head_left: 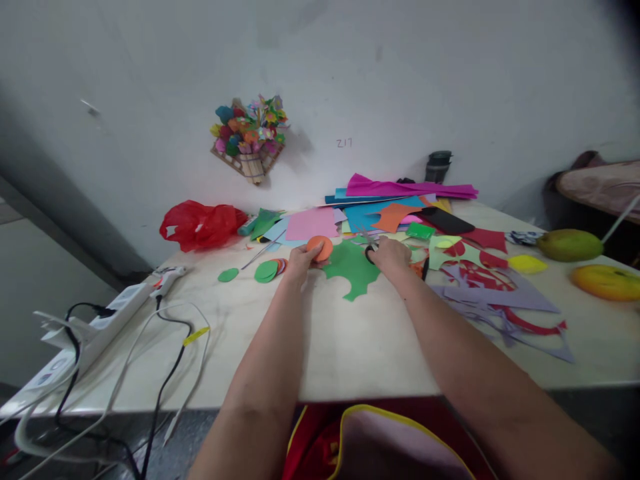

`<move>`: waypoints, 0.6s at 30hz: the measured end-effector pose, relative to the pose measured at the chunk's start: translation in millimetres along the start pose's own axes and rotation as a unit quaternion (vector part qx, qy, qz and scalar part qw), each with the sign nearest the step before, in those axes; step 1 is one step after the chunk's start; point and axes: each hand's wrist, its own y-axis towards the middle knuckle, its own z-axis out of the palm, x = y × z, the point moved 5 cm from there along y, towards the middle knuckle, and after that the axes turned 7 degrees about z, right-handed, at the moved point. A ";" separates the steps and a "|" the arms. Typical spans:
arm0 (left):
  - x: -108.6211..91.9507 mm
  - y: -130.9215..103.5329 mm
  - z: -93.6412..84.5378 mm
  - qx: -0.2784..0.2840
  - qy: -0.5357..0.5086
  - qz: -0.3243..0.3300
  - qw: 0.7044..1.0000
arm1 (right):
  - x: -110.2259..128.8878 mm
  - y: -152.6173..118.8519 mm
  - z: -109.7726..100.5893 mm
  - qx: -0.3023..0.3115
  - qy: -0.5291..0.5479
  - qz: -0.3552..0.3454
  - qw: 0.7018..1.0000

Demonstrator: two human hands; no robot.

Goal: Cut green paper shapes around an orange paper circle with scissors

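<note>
At the centre of the frame, on our pale surface (350, 360), our left hand (301, 259) grasps an orange disc (321, 249) and our right hand (393, 256) grips scissors (371, 251) by green paper (351, 265); cables (184, 350) run lower left, and paper flowers (251, 130) hang on the grey wall (380, 80), upper left

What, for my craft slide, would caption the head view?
Left hand holding an orange disc, right hand gripping scissors, green paper lying between them.
</note>
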 end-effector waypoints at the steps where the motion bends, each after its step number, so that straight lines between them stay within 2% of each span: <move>1: 0.8 0.1 0.2 0.003 -0.003 0.000 1.000 | -1.7 1.3 0.2 -0.001 -0.008 0.006 1.000; 7: 5.5 0.3 4.3 0.060 -0.013 -0.001 0.998 | -9.5 6.9 4.3 0.018 -0.015 -0.010 1.000; 12: 10.0 0.3 10.0 0.115 -0.015 -0.006 0.993 | -10.1 6.6 4.7 0.059 0.019 -0.007 0.998; 15: 12.1 -0.2 12.3 0.124 -0.009 -0.009 0.992 | -6.8 4.1 0.2 0.033 0.038 -0.024 0.998; 18: 12.8 -1.6 14.8 0.129 0.007 -0.014 0.991 | 2.3 -0.8 -5.1 -0.021 0.089 -0.081 0.993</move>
